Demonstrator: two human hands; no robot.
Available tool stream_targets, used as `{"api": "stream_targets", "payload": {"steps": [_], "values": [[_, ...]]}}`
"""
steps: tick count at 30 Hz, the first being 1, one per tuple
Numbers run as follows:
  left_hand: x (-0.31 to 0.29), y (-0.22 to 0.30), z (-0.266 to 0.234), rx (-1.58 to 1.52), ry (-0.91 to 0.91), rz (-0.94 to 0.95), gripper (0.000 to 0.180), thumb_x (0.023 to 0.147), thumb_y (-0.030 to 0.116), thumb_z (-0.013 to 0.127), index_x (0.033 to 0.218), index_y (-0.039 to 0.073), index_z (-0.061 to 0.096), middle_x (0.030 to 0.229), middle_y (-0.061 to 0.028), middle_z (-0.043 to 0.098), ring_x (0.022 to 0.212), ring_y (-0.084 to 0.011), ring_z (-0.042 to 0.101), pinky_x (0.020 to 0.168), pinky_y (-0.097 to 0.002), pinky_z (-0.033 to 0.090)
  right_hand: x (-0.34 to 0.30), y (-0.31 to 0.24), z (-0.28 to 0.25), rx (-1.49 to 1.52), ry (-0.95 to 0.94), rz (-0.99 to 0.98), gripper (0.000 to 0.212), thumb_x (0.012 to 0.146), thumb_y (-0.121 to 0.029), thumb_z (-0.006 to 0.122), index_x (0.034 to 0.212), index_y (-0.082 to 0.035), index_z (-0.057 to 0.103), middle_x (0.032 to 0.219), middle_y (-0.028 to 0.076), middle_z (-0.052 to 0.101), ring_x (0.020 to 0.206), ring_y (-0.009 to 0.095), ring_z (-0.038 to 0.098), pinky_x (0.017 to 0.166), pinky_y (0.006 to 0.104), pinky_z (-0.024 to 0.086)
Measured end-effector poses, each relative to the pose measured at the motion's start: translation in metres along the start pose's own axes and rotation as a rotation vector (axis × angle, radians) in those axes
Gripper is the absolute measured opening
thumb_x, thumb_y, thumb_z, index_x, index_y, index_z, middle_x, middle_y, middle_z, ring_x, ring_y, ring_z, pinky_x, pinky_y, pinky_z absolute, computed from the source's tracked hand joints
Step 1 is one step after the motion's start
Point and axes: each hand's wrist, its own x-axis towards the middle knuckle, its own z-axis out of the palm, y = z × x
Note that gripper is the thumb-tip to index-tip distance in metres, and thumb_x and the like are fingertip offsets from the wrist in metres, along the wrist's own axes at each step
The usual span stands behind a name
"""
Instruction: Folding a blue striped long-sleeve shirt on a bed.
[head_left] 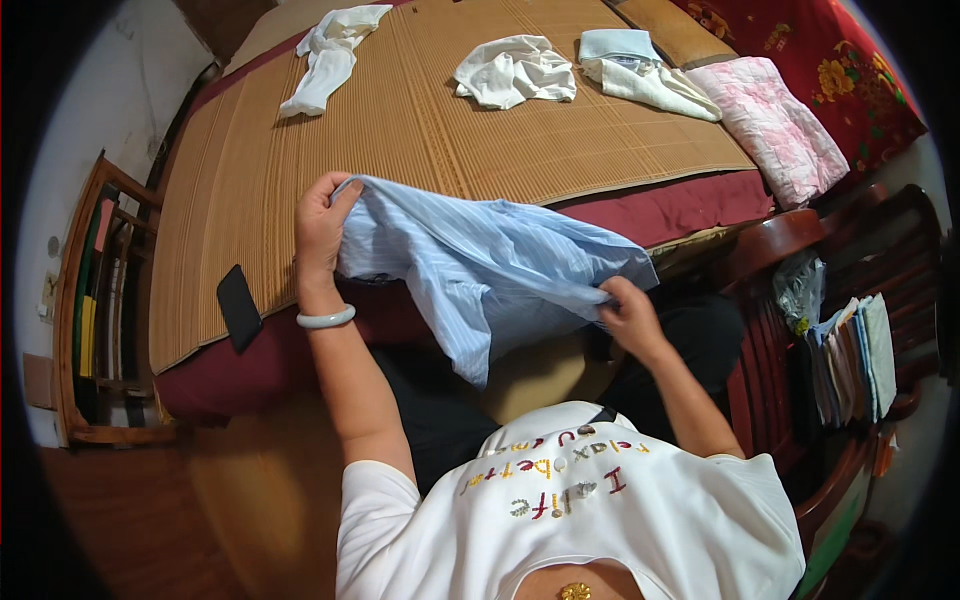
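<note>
A light blue garment with white stripes, probably a shirt [480, 250], is stretched between my two hands above the near edge of the bed. My left hand [322, 220], with a pale bangle on the wrist, pinches its upper left corner. Lower down at the right end, my right hand [632, 312] has its fingers closed on the cloth. Between them the fabric sags in loose folds, and one flap hangs over my lap. Which part of the garment each hand holds is hidden in the folds.
A woven mat [400, 140] covers the bed. On it lie a white garment [328, 60], a crumpled white cloth [515, 72], folded pale clothes [645, 75] and a black phone [238, 308]. A pink quilted bundle [775, 130] sits by a wooden chair [765, 370] holding folded clothes [850, 360].
</note>
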Motion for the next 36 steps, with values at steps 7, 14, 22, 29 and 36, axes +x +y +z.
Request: {"api": "stream_targets", "payload": {"steps": [7, 14, 22, 29, 36], "values": [[-0.020, 0.027, -0.028, 0.004, -0.177, -0.076, 0.009, 0.093, 0.011, 0.068, 0.091, 0.003, 0.065, 0.079, 0.0055, 0.059, 0.070, -0.0031, 0.050, 0.065, -0.0208, 0.041, 0.059, -0.034, -0.159, 0.518, -0.400, 0.201, 0.032, 0.080, 0.006, 0.071, 0.108, -0.004, 0.059, 0.099, -0.002, 0.062, 0.093, 0.006, 0.058, 0.083, 0.0241, 0.048], [-0.030, 0.023, -0.046, -0.099, -0.223, -0.289, 0.009, 0.091, 0.011, 0.070, 0.091, 0.002, 0.067, 0.081, 0.0024, 0.066, 0.073, -0.0045, 0.057, 0.070, -0.0202, 0.046, 0.195, -0.041, -0.179, 0.011, -0.619, -0.002, 0.046, 0.077, -0.011, 0.078, 0.119, -0.003, 0.061, 0.098, 0.000, 0.065, 0.091, 0.011, 0.058, 0.083, 0.0245, 0.046], [-0.025, 0.010, -0.044, 0.275, -0.120, -0.433, 0.013, 0.090, 0.012, 0.070, 0.085, 0.001, 0.066, 0.078, 0.0044, 0.061, 0.071, -0.0043, 0.051, 0.067, -0.0216, 0.043, 0.262, 0.058, -0.073, -0.152, 0.127, 0.030, 0.031, 0.082, -0.017, 0.076, 0.109, -0.003, 0.069, 0.097, 0.013, 0.071, 0.090, 0.025, 0.069, 0.078, 0.0352, 0.054], [-0.025, 0.013, -0.044, 0.381, -0.133, -0.471, 0.015, 0.089, 0.013, 0.070, 0.083, 0.001, 0.064, 0.075, 0.0039, 0.058, 0.071, -0.0048, 0.050, 0.065, -0.0225, 0.041, 0.234, 0.038, -0.059, -0.240, 0.089, 0.296, 0.039, 0.078, -0.036, 0.080, 0.099, -0.004, 0.073, 0.087, 0.012, 0.072, 0.083, 0.025, 0.070, 0.073, 0.0358, 0.053], [-0.024, 0.009, -0.043, 0.381, -0.140, -0.490, 0.014, 0.088, 0.013, 0.070, 0.083, 0.001, 0.065, 0.076, 0.0033, 0.060, 0.072, -0.0053, 0.051, 0.066, -0.0225, 0.042, 0.224, 0.041, -0.061, -0.217, 0.122, 0.197, 0.036, 0.078, -0.029, 0.082, 0.102, -0.005, 0.073, 0.080, 0.007, 0.069, 0.074, 0.017, 0.065, 0.067, 0.0314, 0.049]]}}
